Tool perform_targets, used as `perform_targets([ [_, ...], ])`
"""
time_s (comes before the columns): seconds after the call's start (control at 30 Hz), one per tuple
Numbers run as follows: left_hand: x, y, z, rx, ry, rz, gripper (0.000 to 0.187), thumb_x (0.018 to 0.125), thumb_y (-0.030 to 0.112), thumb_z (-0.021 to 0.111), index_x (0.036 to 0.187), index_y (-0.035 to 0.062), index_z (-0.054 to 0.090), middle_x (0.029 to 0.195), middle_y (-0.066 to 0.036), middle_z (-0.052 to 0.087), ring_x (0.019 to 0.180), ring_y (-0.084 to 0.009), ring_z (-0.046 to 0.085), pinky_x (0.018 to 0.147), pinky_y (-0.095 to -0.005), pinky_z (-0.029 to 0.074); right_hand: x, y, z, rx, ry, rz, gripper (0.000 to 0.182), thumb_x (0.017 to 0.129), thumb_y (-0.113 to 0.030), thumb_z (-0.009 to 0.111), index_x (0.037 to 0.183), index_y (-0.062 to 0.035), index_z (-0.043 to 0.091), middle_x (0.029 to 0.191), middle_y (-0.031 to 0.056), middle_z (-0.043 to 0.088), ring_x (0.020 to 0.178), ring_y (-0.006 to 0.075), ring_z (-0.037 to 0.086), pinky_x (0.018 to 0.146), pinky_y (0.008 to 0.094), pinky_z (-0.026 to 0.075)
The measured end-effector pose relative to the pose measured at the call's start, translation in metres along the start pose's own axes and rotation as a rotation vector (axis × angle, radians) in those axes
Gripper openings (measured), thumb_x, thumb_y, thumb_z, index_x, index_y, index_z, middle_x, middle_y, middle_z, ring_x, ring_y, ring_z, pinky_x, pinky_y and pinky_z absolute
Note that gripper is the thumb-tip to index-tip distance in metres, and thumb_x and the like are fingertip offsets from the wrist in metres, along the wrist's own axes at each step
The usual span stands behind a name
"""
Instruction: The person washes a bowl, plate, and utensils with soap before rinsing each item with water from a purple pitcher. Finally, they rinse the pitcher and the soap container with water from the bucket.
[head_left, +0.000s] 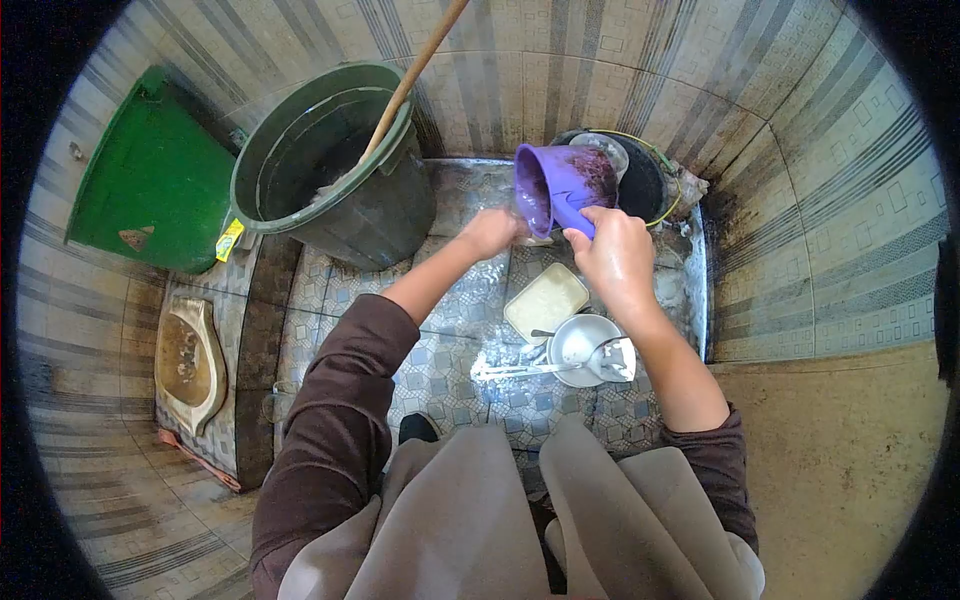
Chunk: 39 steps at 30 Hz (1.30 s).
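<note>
A purple water dipper (560, 172) with dark stains on its side is held by its handle in my right hand (615, 255), fingers wrapped round it. It is tilted, its mouth facing left toward my left hand (490, 234). That hand is just below and beside the dipper's rim, and its fingers are too blurred to read. Under the hands, a cream rectangular tub (546, 302) lies on the wet tiled floor. Closer to me, a white bowl (572, 345) has metal utensils lying across it, one a spatula (612, 360) with a broad end.
Behind the dipper stands a black bucket (645, 188) with a yellow-green handle. A large dark green bin (345, 225) with a wooden stick (418, 78) in it stands back left. Further left are a bright green bin (155, 185) and a squat toilet (190, 365) on a raised step.
</note>
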<state>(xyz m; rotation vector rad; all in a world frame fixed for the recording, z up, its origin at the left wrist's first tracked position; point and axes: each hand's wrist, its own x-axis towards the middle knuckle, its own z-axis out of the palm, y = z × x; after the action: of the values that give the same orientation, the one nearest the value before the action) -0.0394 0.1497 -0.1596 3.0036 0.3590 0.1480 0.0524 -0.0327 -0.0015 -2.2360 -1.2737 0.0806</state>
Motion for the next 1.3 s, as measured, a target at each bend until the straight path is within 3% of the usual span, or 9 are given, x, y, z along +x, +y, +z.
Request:
perform_targets([
  [0.23,-0.01,-0.015,-0.028,-0.26,-0.066,-0.252,0.02,0.07,0.016,0.05,0.089,0.009,0.053,0.082,-0.015,0.057,0.075,-0.0312,0.055,0.065,-0.0401,0.043,0.018,0.023,-0.007,0.277,0.038,0.052,0.025,0.064,-0.019,0.062,0.08,0.0003,0.06,0.07,0.0201,0.057,0.066,0.0306,0.057,0.063,0.0347,0.044],
  [0.3,-0.018,-0.029,-0.016,-0.362,0.01,-0.286,0.022,0.071,0.021,0.056,0.087,0.0055,0.052,0.076,-0.014,0.057,0.071,-0.0281,0.055,0.062,-0.0365,0.042,0.019,0.021,-0.013,0.333,-0.009,0.118,0.024,0.065,-0.018,0.061,0.08,0.0,0.061,0.068,0.0172,0.059,0.064,0.0269,0.059,0.062,0.0324,0.044],
  [0.4,-0.032,-0.051,0.002,-0.824,0.088,-0.604,0.019,0.076,0.015,0.054,0.087,-0.0003,0.051,0.077,-0.005,0.056,0.07,-0.0104,0.05,0.063,-0.0272,0.041,0.015,0.018,-0.022,0.332,-0.006,0.062,0.022,0.067,-0.017,0.06,0.08,-0.0001,0.061,0.064,0.0109,0.06,0.06,0.0177,0.059,0.058,0.0271,0.044],
  [0.5,-0.071,-0.046,-0.024,-1.048,0.179,-0.598,0.015,0.077,0.013,0.053,0.085,0.0002,0.052,0.075,-0.003,0.056,0.068,-0.0083,0.05,0.062,-0.026,0.041,0.013,0.021,-0.021,0.408,-0.089,0.091,0.023,0.069,-0.018,0.059,0.082,0.0009,0.06,0.065,0.0089,0.061,0.056,0.013,0.056,0.056,0.0246,0.042],
  [0.6,-0.143,-0.028,-0.063,-0.861,0.18,-0.513,0.011,0.077,0.013,0.053,0.083,0.0035,0.053,0.068,-0.004,0.057,0.064,-0.0085,0.052,0.061,-0.0249,0.041,0.009,0.03,-0.013,0.618,-0.154,0.067,0.026,0.073,-0.019,0.057,0.088,0.0024,0.058,0.068,0.0041,0.061,0.052,0.007,0.049,0.049,0.0213,0.037],
  [0.7,-0.23,-0.012,-0.093,-0.139,-0.01,-0.4,0.011,0.071,0.015,0.057,0.081,0.011,0.057,0.061,-0.01,0.056,0.057,-0.0201,0.056,0.052,-0.0315,0.043,0.003,0.025,-0.011,0.723,-0.299,0.232,0.03,0.074,-0.019,0.056,0.095,0.0019,0.055,0.069,0.003,0.06,0.041,0.0004,0.033,0.037,0.0161,0.024],
  [0.77,-0.292,-0.004,-0.083,-0.087,-0.011,-0.51,0.011,0.07,0.016,0.056,0.08,0.0115,0.057,0.06,-0.009,0.056,0.056,-0.0215,0.056,0.05,-0.0333,0.043,-0.003,0.017,-0.009,0.788,-0.353,0.261,0.031,0.075,-0.019,0.055,0.099,0.0012,0.053,0.069,0.0033,0.06,0.038,-0.002,0.023,0.034,0.0147,0.016],
  [0.93,-0.405,0.001,-0.006,0.09,0.059,-0.769,0.012,0.068,0.016,0.054,0.08,0.0129,0.056,0.056,-0.008,0.055,0.05,-0.0228,0.055,0.045,-0.0346,0.044,-0.016,-0.001,-0.001,0.921,-0.463,0.213,0.032,0.076,-0.016,0.054,0.102,0.0029,0.05,0.071,0.0041,0.059,0.036,-0.0019,0.025,0.032,0.0136,0.016],
  [1.3,-0.458,-0.004,0.09,0.139,0.061,-1.138,0.008,0.069,0.014,0.049,0.075,0.01,0.053,0.061,-0.01,0.056,0.057,-0.0244,0.057,0.049,-0.0353,0.044,-0.057,-0.066,0.039,1.067,-0.683,0.231,0.032,0.073,-0.009,0.055,0.102,0.0042,0.048,0.069,0.0077,0.059,0.037,-0.0011,0.029,0.033,0.013,0.019],
])
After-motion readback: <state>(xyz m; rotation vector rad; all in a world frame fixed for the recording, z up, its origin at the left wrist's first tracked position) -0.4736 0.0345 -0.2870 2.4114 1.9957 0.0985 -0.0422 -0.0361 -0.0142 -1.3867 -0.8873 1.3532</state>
